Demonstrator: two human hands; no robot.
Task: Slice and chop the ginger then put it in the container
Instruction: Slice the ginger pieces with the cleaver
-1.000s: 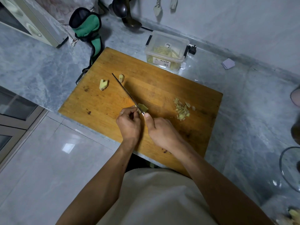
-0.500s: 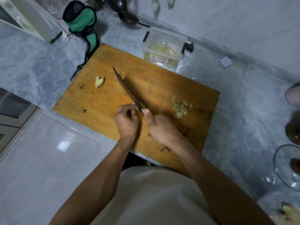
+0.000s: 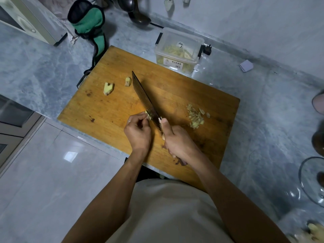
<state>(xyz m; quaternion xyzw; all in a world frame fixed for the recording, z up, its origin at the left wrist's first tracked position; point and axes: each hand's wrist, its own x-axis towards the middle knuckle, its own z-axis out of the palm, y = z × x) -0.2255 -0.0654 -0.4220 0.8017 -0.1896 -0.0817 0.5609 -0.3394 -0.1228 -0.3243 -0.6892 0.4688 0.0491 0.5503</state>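
On the wooden cutting board [image 3: 108,109] my left hand [image 3: 138,132] pinches a small ginger piece [image 3: 148,115] against the board. My right hand [image 3: 178,142] grips the handle of a knife [image 3: 145,99], whose blade rests right beside that piece, tip pointing away from me. Two larger ginger chunks [image 3: 108,88] [image 3: 128,81] lie at the board's far left. A pile of chopped ginger [image 3: 195,117] sits to the right of the blade. A clear plastic container [image 3: 178,50] holding cut ginger stands beyond the board's far edge.
A green oven mitt [image 3: 89,23] and dark ladles [image 3: 138,16] lie at the back of the marble counter [image 3: 263,106]. A glass lid [image 3: 312,181] sits at the right edge. More ginger [image 3: 313,232] shows at the bottom right. The counter's front edge drops to a tiled floor on the left.
The knife blade has tilted so its flat side shows, and it has shifted slightly against the ginger piece. My left hand stays on the piece.
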